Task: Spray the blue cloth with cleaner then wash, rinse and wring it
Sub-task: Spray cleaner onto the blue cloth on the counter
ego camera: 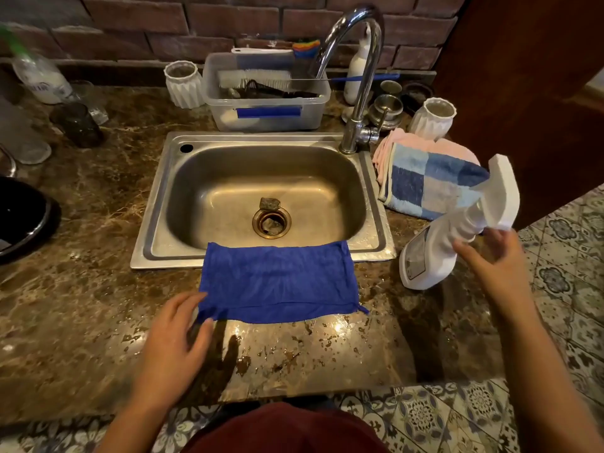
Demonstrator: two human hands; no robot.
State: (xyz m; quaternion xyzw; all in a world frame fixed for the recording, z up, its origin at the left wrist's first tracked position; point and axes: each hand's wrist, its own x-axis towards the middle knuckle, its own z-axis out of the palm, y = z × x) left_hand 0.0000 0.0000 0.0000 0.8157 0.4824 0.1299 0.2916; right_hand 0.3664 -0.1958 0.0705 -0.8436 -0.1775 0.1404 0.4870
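The blue cloth (277, 282) lies spread flat on the marble counter, its far edge over the front rim of the steel sink (157, 204). My left hand (176, 341) rests with straight fingers at the cloth's near left corner. To the right, the white spray bottle (434, 256) leans tilted, its base near the counter and its trigger head up by the folded towels. My right hand (490, 256) grips it around the neck, just below the trigger.
A chrome tap (362, 93) arches over the sink from the back right. Behind the sink stands a clear tub of brushes (268, 106). A checked blue towel (425, 188) on pink cloths, white ribbed cups, and metal pots crowd the right. A dark bowl (23, 217) and glasses sit left.
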